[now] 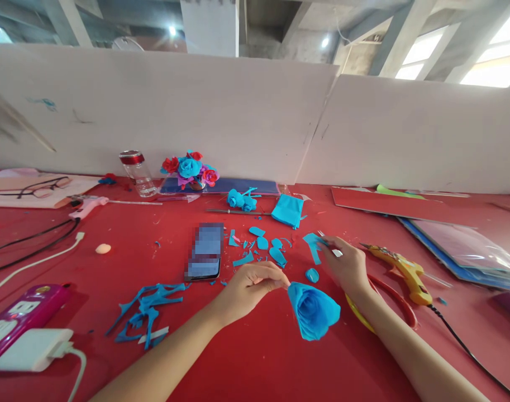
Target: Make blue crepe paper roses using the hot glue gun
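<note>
A blue crepe paper flower (314, 310) tilts over the front of the table, its open side toward me. My left hand (257, 285) pinches it at its narrow base. To the right, my right hand (347, 265) has its fingers closed at the edge of a blue crepe paper strip (311, 247). A small white patch shows by the right thumb; what it is I cannot tell. Between the hands lies a small rolled blue piece (312, 275). Cut blue petals (277, 256) are scattered beyond. Scissors with red and yellow handles (395, 301) lie partly under my right wrist.
A yellow hot glue gun (405, 273) lies right, with its black cord. A phone (204, 251) and blue scraps (148, 310) are on the left, near a pink power strip (28, 312). Behind stand a glass bottle (139, 176), a flower pot arrangement (191, 168) and folded blue paper (287, 210).
</note>
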Available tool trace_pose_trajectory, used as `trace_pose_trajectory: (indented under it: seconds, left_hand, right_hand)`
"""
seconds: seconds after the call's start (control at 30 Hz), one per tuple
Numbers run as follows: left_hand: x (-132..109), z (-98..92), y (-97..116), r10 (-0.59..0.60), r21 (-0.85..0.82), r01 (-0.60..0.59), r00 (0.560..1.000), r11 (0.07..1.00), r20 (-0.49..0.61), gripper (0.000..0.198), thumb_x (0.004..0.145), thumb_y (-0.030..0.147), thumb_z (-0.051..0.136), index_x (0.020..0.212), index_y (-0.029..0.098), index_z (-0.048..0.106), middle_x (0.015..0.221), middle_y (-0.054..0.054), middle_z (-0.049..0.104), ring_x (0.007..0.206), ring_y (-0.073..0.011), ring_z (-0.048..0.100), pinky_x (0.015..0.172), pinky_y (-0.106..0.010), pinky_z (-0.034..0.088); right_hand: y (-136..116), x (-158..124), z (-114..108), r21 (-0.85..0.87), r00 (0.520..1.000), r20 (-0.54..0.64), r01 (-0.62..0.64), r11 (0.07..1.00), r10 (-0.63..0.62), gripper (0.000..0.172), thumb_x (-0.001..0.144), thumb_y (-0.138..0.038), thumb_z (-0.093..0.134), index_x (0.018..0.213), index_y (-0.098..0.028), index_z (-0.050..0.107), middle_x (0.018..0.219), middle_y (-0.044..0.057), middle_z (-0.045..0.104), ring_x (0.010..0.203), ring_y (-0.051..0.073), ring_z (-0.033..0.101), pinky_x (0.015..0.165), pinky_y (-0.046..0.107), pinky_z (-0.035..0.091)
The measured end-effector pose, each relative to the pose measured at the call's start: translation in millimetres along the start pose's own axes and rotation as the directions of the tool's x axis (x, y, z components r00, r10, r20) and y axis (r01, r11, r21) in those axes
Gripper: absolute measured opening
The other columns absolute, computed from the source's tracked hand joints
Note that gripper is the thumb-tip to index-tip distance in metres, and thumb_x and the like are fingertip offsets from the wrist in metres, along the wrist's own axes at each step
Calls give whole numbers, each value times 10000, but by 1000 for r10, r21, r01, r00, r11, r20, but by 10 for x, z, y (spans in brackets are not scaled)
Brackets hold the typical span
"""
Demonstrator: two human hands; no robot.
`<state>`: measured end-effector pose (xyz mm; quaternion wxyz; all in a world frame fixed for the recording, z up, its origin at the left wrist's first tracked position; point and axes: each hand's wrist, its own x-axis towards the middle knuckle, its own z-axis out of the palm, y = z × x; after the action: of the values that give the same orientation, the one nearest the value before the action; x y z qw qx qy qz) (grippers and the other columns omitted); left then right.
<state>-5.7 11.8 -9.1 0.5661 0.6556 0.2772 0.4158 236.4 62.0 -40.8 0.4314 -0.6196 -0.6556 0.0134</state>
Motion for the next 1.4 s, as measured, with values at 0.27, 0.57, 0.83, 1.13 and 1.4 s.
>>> trace_pose_trajectory:
  seconds: [0.27, 0.57, 0.83, 1.13, 1.4]
  left_hand:
    - [3, -6, -15, 22, -8, -22, 1000, 1000, 15, 159, 837, 186, 552, 737, 187, 675, 802, -26, 621, 779, -138, 561, 719, -238, 423]
    - [3, -3, -9, 6, -31, -5, 1000, 1000, 13, 157, 839, 191, 553, 740, 190, 675, 800, -19, 616, 783, -133, 553, 722, -234, 422]
    - [0, -7, -32, 11, -27, -10, 1000, 1000, 14, 161, 840, 162, 549, 751, 186, 681, 799, -10, 620, 784, -121, 557, 737, -227, 426]
    - [8, 0, -22, -11, -28, 10, 1000, 1000, -14, 126, 807, 200, 597, 734, 193, 700, 793, -13, 635, 775, -131, 576, 738, -237, 449]
    - [18, -17, -86, -93, -97, 84, 992, 992, -88, 104, 761, 267, 642, 739, 195, 714, 796, -16, 637, 792, -146, 572, 790, -280, 461]
  right_hand:
    - [-4, 8, -40, 0, 997, 13, 71, 997, -71, 251, 784, -408, 529, 763, -196, 663, 730, 41, 680, 626, 173, 599, 623, 276, 468]
    - [45, -10, -4, 39, 987, 35, 155, 987, -156, 242, 827, -231, 422, 915, -189, 644, 913, 75, 690, 800, 191, 640, 729, 287, 488]
    - [47, -3, -16, 54, 975, 10, 220, 974, -221, 204, 775, -216, 465, 858, -193, 650, 851, 78, 663, 747, 197, 614, 651, 304, 492]
    - [59, -3, 10, 8, 983, 28, 182, 983, -182, 230, 840, -282, 448, 929, -173, 631, 872, 92, 676, 740, 197, 616, 658, 299, 487]
    - [95, -25, 75, -37, 988, 118, 101, 994, -96, 239, 852, -289, 443, 1032, -170, 547, 706, 46, 670, 522, 157, 588, 513, 258, 457]
